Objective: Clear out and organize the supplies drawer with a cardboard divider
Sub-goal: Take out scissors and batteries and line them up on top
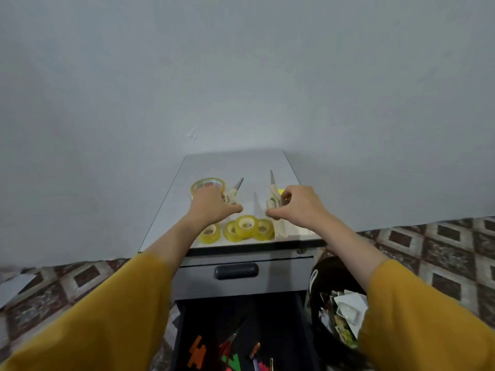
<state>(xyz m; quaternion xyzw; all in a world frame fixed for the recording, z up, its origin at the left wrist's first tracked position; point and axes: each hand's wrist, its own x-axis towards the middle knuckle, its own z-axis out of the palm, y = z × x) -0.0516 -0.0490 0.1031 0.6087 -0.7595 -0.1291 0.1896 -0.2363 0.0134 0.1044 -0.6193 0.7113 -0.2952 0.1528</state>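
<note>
While both hands are busy on top of the cabinet (235, 167), the step in hand looks like laying out scissors taken from the open drawer (284, 322), which juts from the cabinet's lower front with coloured bits in it. To do it well, I would set both pairs flat with their blades toward the cabinet's back. They should lie apart from each other and off the cardboard, so the cardboard can be lifted without a snag.

The right hand (300, 207) pinches the handle loops of the right scissors (273, 192), right of the cabinet top's middle. The left hand (211, 207) lies over the handles of the left scissors (234, 192), left of the middle. Its fingers are hidden, so I cannot tell whether it grips or only rests.

Counted by size:
- One cabinet, with one open drawer.
- One dark bag (326, 279) of scraps on the floor, at the cabinet's right side.
- Cream cardboard pieces (284, 228) at the top's front right corner: at least two, and the exact number is unclear.
- One large tape roll (207, 183), left of the top's middle, beyond the left hand.
- Two pairs of scissors.
- Four small tape rolls (246, 224) along the front edge, one propped on its neighbours.

The drawer's contents are too dim and cropped to count.
</note>
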